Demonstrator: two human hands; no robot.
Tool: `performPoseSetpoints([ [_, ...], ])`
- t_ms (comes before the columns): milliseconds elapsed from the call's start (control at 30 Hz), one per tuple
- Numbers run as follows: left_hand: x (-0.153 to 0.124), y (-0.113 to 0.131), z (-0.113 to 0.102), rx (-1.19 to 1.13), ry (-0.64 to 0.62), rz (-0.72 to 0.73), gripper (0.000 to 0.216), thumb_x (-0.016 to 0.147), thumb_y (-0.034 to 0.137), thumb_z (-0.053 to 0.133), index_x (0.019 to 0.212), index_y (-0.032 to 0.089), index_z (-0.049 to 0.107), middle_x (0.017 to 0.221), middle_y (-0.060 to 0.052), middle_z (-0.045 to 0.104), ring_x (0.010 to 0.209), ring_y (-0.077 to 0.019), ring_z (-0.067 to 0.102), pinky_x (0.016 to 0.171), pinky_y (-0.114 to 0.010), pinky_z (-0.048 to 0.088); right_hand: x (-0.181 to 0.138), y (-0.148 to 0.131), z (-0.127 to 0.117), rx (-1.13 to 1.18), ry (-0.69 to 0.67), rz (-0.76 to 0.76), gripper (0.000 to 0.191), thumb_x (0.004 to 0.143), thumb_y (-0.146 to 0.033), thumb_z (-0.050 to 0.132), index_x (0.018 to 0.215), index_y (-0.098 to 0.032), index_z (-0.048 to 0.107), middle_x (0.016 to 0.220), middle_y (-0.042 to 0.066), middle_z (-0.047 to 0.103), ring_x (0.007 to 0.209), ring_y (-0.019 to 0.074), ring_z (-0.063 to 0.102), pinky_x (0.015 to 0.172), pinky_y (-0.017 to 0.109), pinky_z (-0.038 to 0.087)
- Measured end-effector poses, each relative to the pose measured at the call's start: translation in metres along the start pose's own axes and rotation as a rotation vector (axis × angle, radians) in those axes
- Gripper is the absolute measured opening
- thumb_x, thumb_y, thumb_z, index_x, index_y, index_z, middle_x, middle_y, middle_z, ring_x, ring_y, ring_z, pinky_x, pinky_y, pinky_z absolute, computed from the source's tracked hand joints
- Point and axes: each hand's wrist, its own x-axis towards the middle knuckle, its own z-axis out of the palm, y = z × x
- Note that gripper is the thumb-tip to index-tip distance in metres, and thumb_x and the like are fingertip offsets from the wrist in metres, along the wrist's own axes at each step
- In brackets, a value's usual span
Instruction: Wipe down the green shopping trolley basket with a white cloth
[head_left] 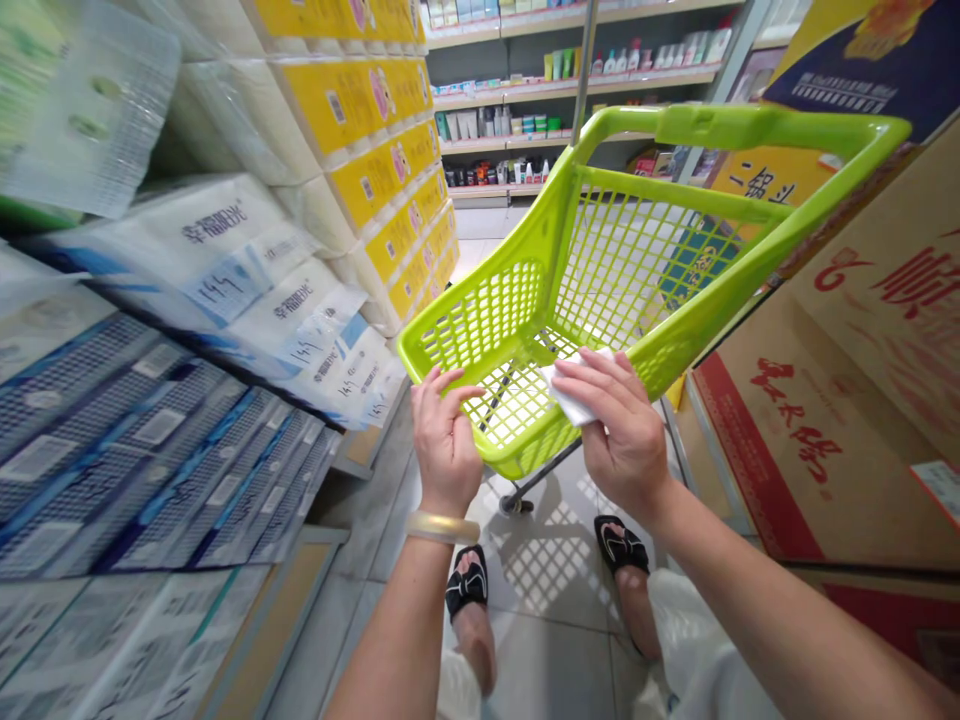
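A bright green plastic shopping cart point(517, 440) stands in front of me, its basket made of open lattice and its handle at the upper right. My left hand point(448, 435), with a gold bangle at the wrist, has its fingers curled over the near left of the basket's rim. Against the near right part of the same rim, my right hand point(619, 420) presses a folded white cloth point(576, 400), which could also be a paper tissue. Its fingers lie over the cloth. Nothing lies in the visible part of the basket.
Plastic-wrapped tissue packs point(277, 300) and yellow-labelled paper rolls point(352, 105) are stacked on the left. Large cardboard boxes point(810, 440) line the right. Shelves with bottles and tubes point(495, 145) stand behind the cart. My sandalled feet are on the tiled floor point(547, 640).
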Motion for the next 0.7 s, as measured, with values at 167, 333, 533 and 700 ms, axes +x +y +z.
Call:
performPoseSetpoints([
  [167, 0.001, 0.000, 0.001, -0.013, -0.007, 0.006, 0.032, 0.084, 0.013, 0.036, 0.089, 0.022, 0.067, 0.115, -0.006, 0.065, 0.128, -0.0242, 0.050, 0.115, -0.050, 0.032, -0.010, -0.029, 0.011, 0.070, -0.159, -0.174, 0.041, 0.090, -0.007, 0.041, 0.116, -0.024, 0.068, 0.122, 0.003, 0.071, 0.129, 0.0182, 0.056, 0.118, 0.045, 0.034],
  [333, 0.002, -0.002, 0.000, 0.016, -0.015, 0.009, 0.032, 0.084, 0.014, 0.035, 0.088, 0.022, 0.066, 0.115, -0.006, 0.064, 0.128, -0.0231, 0.050, 0.115, -0.049, 0.034, -0.008, -0.023, 0.008, 0.085, -0.169, -0.172, 0.041, 0.090, -0.008, 0.042, 0.118, -0.025, 0.067, 0.123, 0.003, 0.070, 0.129, 0.0179, 0.056, 0.119, 0.044, 0.034],
  [533, 0.001, -0.002, 0.001, 0.022, -0.014, -0.011, 0.033, 0.084, 0.013, 0.034, 0.089, 0.023, 0.066, 0.116, -0.006, 0.064, 0.129, -0.0234, 0.049, 0.116, -0.049, 0.032, -0.002, -0.007, 0.000, -0.024, -0.005, 0.023, 0.045, 0.089, -0.004, 0.043, 0.120, -0.025, 0.067, 0.124, 0.004, 0.070, 0.130, 0.0219, 0.055, 0.118, 0.052, 0.032],
  [700, 0.001, -0.002, 0.001, 0.013, -0.006, 0.012, 0.032, 0.085, 0.013, 0.035, 0.088, 0.022, 0.066, 0.114, -0.006, 0.065, 0.127, -0.0235, 0.050, 0.115, -0.049, 0.033, -0.013, -0.033, 0.010, 0.105, -0.218, -0.233, 0.039, 0.091, -0.007, 0.042, 0.118, -0.022, 0.067, 0.124, 0.003, 0.070, 0.130, 0.0178, 0.055, 0.118, 0.042, 0.035],
])
